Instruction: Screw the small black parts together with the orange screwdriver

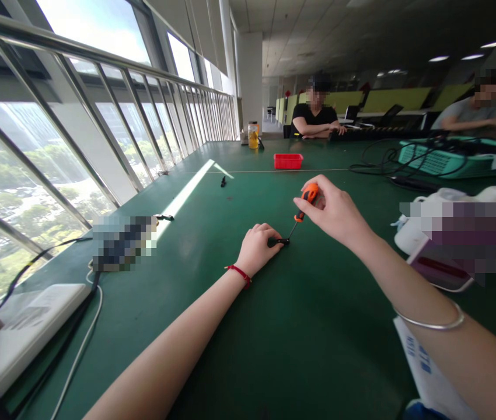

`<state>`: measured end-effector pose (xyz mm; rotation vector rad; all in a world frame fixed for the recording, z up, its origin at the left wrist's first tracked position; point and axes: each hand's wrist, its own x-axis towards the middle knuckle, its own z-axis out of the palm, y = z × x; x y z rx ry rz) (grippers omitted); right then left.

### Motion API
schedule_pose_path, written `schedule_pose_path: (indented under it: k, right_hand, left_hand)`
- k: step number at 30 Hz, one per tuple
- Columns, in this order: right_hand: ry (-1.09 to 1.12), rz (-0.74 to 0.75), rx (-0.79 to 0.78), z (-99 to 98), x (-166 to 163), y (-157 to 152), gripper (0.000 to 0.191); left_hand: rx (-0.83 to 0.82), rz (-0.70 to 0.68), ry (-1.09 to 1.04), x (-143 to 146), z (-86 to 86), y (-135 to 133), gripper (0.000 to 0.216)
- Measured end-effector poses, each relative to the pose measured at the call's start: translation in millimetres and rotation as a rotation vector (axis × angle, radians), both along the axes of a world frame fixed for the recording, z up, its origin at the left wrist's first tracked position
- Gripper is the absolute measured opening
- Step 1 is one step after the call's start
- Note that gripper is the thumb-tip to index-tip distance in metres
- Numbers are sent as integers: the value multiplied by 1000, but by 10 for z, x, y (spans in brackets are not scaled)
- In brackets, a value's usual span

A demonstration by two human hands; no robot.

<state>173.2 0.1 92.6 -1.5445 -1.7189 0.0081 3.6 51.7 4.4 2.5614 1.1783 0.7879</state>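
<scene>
My right hand [333, 207] is closed around the orange-and-black handle of a screwdriver [308, 197]. The screwdriver leans, its thin metal shaft running down to the left, with the tip at the right end of a small black part [280, 241]. My left hand [257, 248] pinches that part against the green table, fingers closed on its left end. The part is small and half hidden, so its exact kind does not show. Farther off, another small black piece [223, 182] stands on the table, and a third black piece [165, 217] lies at the left.
A red bin [288, 161] and a jar [253, 135] stand toward the far side. A teal basket [458, 166] with black cables sits at the back right. White box [33, 326] and cables lie left, beside a railing [143, 76]. Two people sit across the table.
</scene>
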Motion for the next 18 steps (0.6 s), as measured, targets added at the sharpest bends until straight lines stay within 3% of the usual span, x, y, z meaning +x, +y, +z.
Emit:
schedule_pose_path:
  k: [6, 11, 18]
  right_hand:
    - [-118, -61, -27, 28, -47, -58, 19]
    - [-155, -93, -16, 32, -66, -68, 30]
    - [-133, -105, -5, 37, -66, -70, 20]
  left_hand:
    - [13, 7, 18, 2, 9, -15, 11]
    - [13, -5, 14, -2, 1, -10, 10]
    - [13, -11, 1, -5, -6, -3, 10]
